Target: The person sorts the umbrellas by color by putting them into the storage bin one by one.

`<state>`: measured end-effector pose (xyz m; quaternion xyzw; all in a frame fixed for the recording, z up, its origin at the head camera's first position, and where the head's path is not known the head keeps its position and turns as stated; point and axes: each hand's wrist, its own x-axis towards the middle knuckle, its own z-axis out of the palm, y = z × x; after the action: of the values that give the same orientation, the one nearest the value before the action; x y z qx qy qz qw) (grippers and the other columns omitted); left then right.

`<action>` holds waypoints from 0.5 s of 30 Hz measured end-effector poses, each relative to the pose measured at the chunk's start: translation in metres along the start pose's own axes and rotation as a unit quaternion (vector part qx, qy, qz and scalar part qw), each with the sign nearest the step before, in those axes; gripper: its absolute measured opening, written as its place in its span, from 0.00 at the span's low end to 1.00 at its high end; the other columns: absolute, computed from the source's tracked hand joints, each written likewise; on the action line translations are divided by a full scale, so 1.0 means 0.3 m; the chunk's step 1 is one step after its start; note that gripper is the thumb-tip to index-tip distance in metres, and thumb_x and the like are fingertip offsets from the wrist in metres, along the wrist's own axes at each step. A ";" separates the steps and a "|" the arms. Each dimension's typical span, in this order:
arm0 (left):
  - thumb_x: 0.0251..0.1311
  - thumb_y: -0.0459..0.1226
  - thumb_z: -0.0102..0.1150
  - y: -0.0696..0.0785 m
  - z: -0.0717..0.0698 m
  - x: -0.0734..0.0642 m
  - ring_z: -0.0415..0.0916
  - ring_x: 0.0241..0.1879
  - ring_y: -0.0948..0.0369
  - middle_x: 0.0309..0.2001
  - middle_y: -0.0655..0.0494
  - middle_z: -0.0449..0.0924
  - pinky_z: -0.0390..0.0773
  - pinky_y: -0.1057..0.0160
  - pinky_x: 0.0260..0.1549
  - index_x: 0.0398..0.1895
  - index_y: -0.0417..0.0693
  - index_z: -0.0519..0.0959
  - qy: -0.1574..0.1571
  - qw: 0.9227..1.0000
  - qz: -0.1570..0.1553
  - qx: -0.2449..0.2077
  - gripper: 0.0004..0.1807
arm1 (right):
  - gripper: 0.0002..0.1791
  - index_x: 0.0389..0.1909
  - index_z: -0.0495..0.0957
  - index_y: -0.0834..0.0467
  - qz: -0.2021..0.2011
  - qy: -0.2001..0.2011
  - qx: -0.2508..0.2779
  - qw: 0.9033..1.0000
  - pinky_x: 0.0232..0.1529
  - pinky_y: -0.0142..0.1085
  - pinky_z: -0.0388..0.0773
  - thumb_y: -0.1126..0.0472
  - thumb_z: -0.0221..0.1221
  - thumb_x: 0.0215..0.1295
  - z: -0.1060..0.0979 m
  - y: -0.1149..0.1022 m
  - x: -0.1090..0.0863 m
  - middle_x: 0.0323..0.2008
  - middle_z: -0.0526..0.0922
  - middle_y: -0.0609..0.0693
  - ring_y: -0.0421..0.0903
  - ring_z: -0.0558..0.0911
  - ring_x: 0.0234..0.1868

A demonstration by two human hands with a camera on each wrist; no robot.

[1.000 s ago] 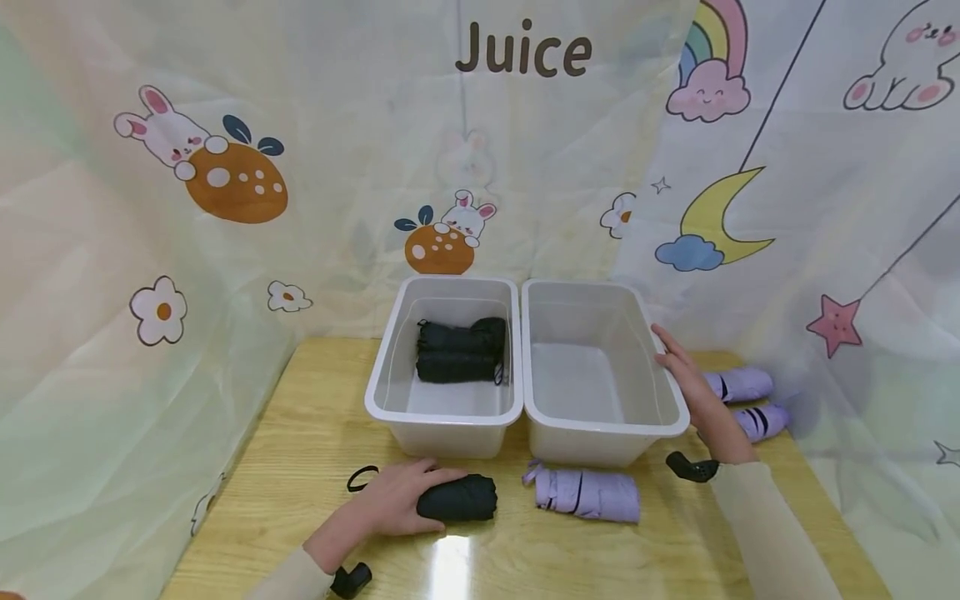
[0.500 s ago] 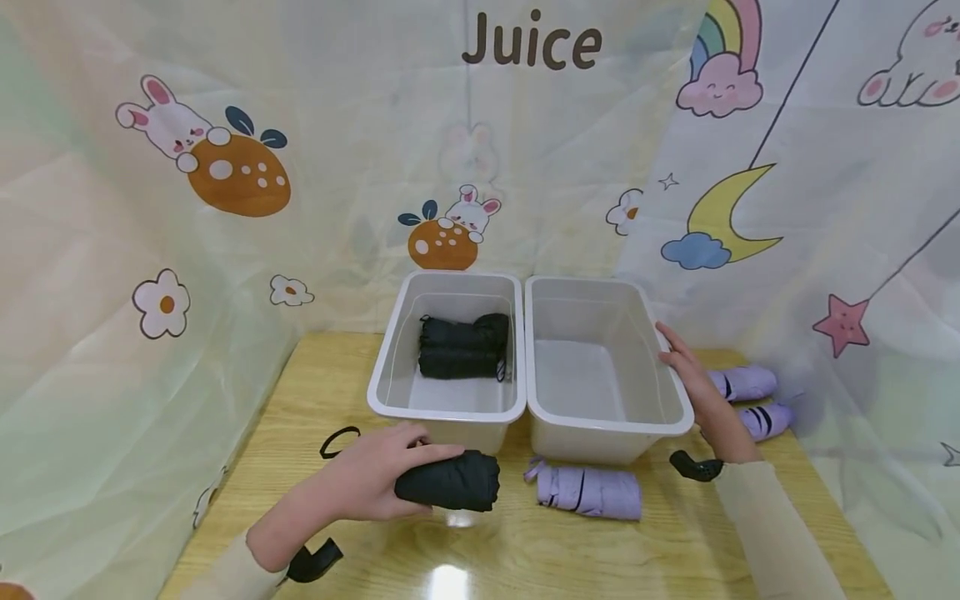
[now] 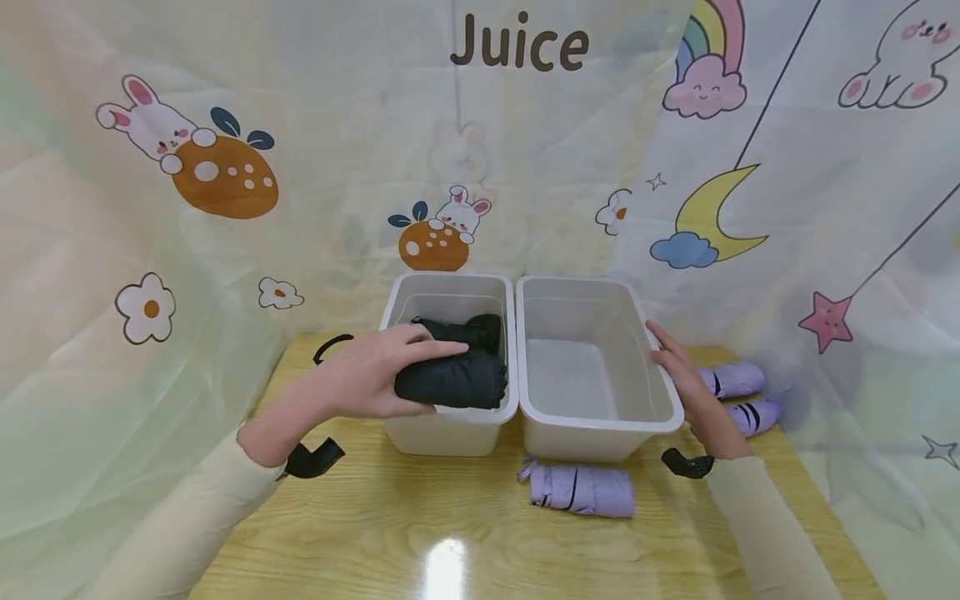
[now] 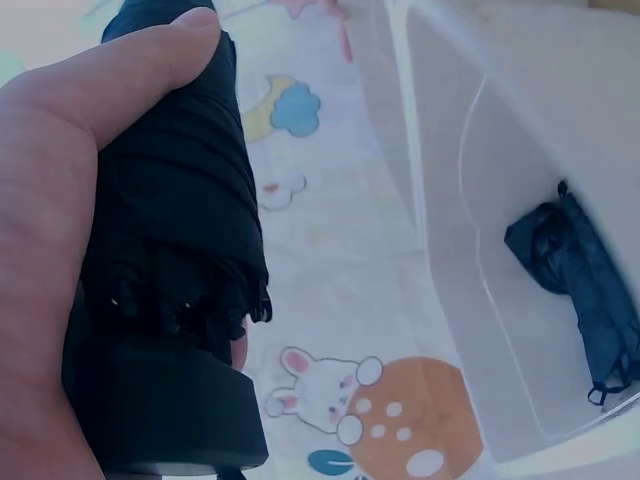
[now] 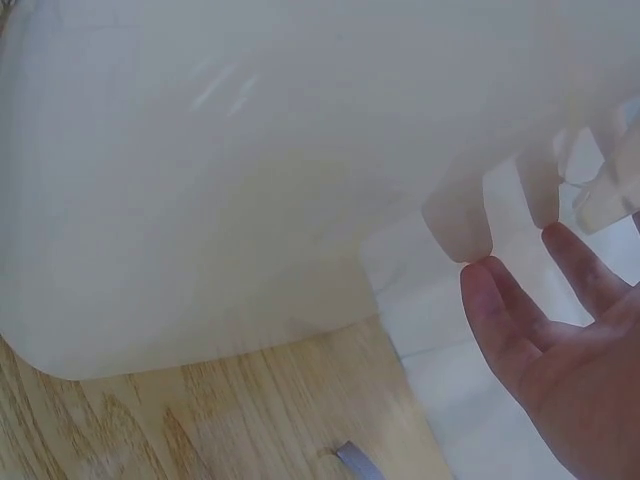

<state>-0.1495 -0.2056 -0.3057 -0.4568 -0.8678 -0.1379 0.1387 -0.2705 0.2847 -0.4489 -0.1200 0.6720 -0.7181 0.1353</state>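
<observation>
My left hand [image 3: 367, 375] grips a black folding umbrella [image 3: 453, 382] above the left white bin [image 3: 442, 439]. In the left wrist view, the thumb lies across the furled canopy, and the umbrella's handle [image 4: 170, 410] points toward the camera. Other black umbrellas [image 3: 483, 331] lie inside that bin, partly covered by the held one in the head view. My right hand [image 3: 686, 387] touches the outer side of the right white bin [image 3: 592, 443] near its rim. Its fingertips [image 5: 478, 275] meet the bin wall, spread and fairly straight. No umbrella shows in the right bin.
One lilac folding umbrella [image 3: 581, 490] lies on the wooden table [image 3: 360, 517] in front of the right bin. Two more lilac umbrellas [image 3: 735, 379] are at the right, beyond my right forearm. A printed cloth [image 3: 337, 208] stands behind and around the table.
My left hand has taken the black umbrella from the table before the left bin, lifted it, and carried it forward over that bin. My right hand has stayed at the right bin's side.
</observation>
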 end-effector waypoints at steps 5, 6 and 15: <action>0.47 0.54 0.74 -0.091 0.015 0.074 0.70 0.45 0.62 0.48 0.60 0.74 0.75 0.59 0.41 0.70 0.65 0.67 -0.019 0.999 -0.028 -0.038 0.44 | 0.34 0.78 0.36 0.47 0.011 0.004 -0.008 1.000 0.41 0.35 0.79 0.60 0.41 0.79 -0.006 -0.003 -0.005 0.76 0.36 0.60 0.42 0.73 0.52; 0.48 0.55 0.73 -0.112 0.024 0.085 0.70 0.47 0.61 0.51 0.60 0.74 0.75 0.58 0.43 0.70 0.65 0.67 -0.026 0.998 -0.037 -0.044 0.44 | 0.34 0.78 0.36 0.47 0.011 0.003 -0.009 1.000 0.41 0.34 0.79 0.60 0.41 0.79 -0.006 -0.004 -0.005 0.76 0.36 0.59 0.42 0.73 0.52; 0.48 0.54 0.74 -0.317 0.155 0.161 0.69 0.56 0.57 0.60 0.57 0.72 0.71 0.50 0.52 0.71 0.64 0.66 -0.055 0.988 -0.117 -0.080 0.45 | 0.34 0.78 0.37 0.48 0.004 0.001 -0.014 1.000 0.40 0.35 0.80 0.60 0.41 0.79 -0.007 -0.004 -0.001 0.74 0.41 0.63 0.43 0.76 0.49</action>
<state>-0.2601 -0.2038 -0.3416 -0.3686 -0.9078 -0.1967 0.0372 -0.2710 0.2868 -0.4477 -0.1186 0.6823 -0.7085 0.1354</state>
